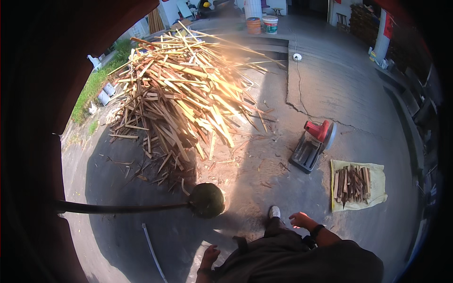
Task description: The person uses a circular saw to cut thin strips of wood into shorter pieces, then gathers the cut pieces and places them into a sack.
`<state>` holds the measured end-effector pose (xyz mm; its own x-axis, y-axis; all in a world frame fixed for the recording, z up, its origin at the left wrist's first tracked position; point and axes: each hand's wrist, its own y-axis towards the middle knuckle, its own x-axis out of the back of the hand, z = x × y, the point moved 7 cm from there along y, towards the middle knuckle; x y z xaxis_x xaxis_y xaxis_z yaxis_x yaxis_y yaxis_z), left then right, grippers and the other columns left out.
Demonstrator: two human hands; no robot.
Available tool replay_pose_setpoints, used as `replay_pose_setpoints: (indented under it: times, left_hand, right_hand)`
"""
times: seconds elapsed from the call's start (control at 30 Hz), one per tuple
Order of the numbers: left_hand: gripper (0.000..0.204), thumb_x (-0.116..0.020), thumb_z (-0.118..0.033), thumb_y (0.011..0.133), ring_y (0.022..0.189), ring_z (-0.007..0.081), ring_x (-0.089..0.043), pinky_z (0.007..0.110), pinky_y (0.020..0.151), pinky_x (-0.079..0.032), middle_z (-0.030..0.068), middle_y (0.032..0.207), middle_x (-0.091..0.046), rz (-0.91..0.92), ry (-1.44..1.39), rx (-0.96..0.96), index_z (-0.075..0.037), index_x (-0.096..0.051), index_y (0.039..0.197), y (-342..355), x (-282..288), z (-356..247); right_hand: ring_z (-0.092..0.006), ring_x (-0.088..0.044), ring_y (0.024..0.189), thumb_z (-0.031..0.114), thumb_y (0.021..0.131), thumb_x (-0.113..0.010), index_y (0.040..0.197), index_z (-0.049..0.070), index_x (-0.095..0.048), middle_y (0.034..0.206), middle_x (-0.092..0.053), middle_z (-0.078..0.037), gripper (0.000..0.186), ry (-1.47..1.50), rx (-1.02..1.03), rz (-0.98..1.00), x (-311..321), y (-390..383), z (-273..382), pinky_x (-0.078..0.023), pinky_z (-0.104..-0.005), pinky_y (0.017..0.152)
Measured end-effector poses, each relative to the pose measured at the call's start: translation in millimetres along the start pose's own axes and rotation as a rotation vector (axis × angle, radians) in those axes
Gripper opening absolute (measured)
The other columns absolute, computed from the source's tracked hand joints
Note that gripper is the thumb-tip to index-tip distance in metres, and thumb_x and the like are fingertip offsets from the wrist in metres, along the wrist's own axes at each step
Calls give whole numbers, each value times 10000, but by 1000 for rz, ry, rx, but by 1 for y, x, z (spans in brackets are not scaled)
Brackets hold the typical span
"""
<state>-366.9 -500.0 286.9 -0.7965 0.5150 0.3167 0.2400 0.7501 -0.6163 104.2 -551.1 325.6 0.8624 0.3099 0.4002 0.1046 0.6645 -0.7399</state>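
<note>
My left hand hangs low beside my body, its fingers curled in with nothing seen in them. My right hand is held forward of my hip above the concrete, fingers loosely curled and nothing visible in them. Ahead and to the right stands a cut-off saw with a red motor housing, a dark base and a round blade at its right side. Nearest on the right of my right hand lies a pale yellow woven sack, spread flat. Short wood pieces are stacked on it. Neither hand touches these things.
A large heap of wood strips fills the area ahead left. A dark pole with a rounded greenish end crosses at left, near a pale rod. The cord crosses the concrete. Buckets stand far back.
</note>
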Motion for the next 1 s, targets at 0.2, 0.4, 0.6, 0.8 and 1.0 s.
replay_pose_setpoints:
  times: [0.2, 0.4, 0.6, 0.8, 1.0]
  left_hand:
    - [469, -640, -219, 734, 718, 178, -610, 299, 652, -494, 120, 790, -641, 16, 87, 37, -2, -526, 1134, 8, -1, 5]
    - [472, -624, -211, 725, 807, 250, -634, 343, 720, -504, 171, 873, -652, -41, 169, -2, -6, -539, 1142, 18, 5, 17]
    - [461, -614, -194, 732, 828, 252, -636, 341, 737, -503, 178, 885, -654, -19, 171, 17, -5, -539, 1147, 12, 0, 10]
    - [458, -607, -182, 735, 803, 243, -637, 337, 715, -501, 175, 868, -655, -27, 181, 22, 4, -535, 1148, 4, 2, -2]
    - [462, -605, -173, 735, 768, 231, -625, 325, 691, -497, 156, 854, -645, -36, 191, 1, -2, -524, 1156, -7, 3, -28]
  right_hand:
    - [-162, -649, 599, 147, 744, -565, 1089, 41, -600, 699, -664, -97, 363, -36, 20, -6, 1, -5, -3, -537, -289, 588]
    - [-178, -656, 637, 168, 751, -581, 1081, 68, -613, 748, -669, -107, 347, 21, -13, -29, -1, -4, -1, -529, -311, 628]
    - [-169, -656, 646, 136, 747, -565, 1082, 40, -602, 758, -666, -115, 351, 19, 7, -61, 0, -4, -9, -541, -306, 599]
    - [-184, -661, 654, 141, 732, -568, 1071, 35, -606, 787, -669, -136, 357, -14, 42, -51, -1, -12, -4, -540, -305, 608]
    - [-217, -667, 707, 172, 709, -586, 1059, 55, -627, 825, -671, -147, 371, 27, 21, -53, -3, -6, -15, -520, -320, 719]
